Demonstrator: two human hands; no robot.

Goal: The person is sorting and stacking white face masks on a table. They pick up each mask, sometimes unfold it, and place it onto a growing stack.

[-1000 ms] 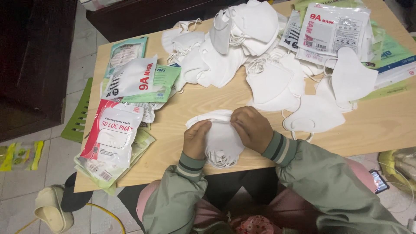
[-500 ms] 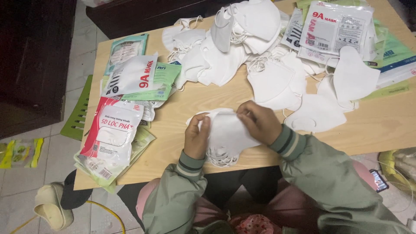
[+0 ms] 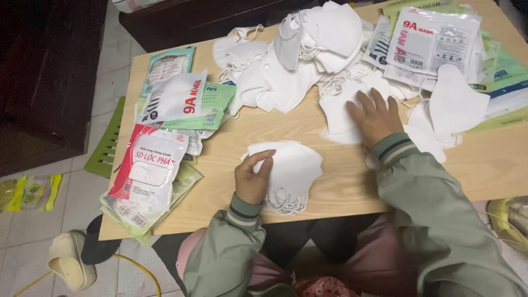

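My left hand (image 3: 252,180) grips the left edge of a small stack of folded white face masks (image 3: 291,169) lying near the front edge of the wooden table (image 3: 231,143); their ear loops hang by the table edge. My right hand (image 3: 375,116) rests flat, fingers spread, on another white mask (image 3: 336,114) further back and to the right. Both arms wear green sleeves with striped cuffs.
A heap of loose white masks (image 3: 308,44) fills the table's back middle. Sealed mask packets lie at the left (image 3: 148,170) and at the back right (image 3: 434,41). More single masks (image 3: 454,104) lie right of my right hand. A dark cabinet (image 3: 44,82) stands left.
My right hand has left the stack and reached back and right onto a loose mask. My left hand stays on the stack.
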